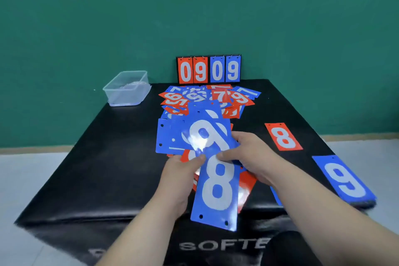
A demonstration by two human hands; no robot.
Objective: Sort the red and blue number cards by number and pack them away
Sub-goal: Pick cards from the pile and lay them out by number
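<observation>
Head view: the blue 8 card (218,192) is held just above the near half of the black padded counter (97,157), its two punched holes toward the person. The left hand (183,170) pinches its far left corner, thumb on top and fingers underneath. The right hand (244,153) pinches the far right corner, thumb on the face and fingers curled behind.

Red cards (248,183) peek out under the blue 8 card on its right side. Just beyond it, overlapping its far edge, lies a glossy blue 9 card (205,134) atop other blue cards. Farther beyond spreads a loose heap of red and blue cards (207,97), and behind that a scoreboard (209,69) stands upright, reading 09 in red and 09 in blue.

Right of the blue 8 card, well apart, a red 8 card (284,137) lies flat; nearer the counter's right edge lies a separate blue 9 stack (345,179). Far left of the blue 8 card, at the back corner, sits a clear plastic box (127,88).
</observation>
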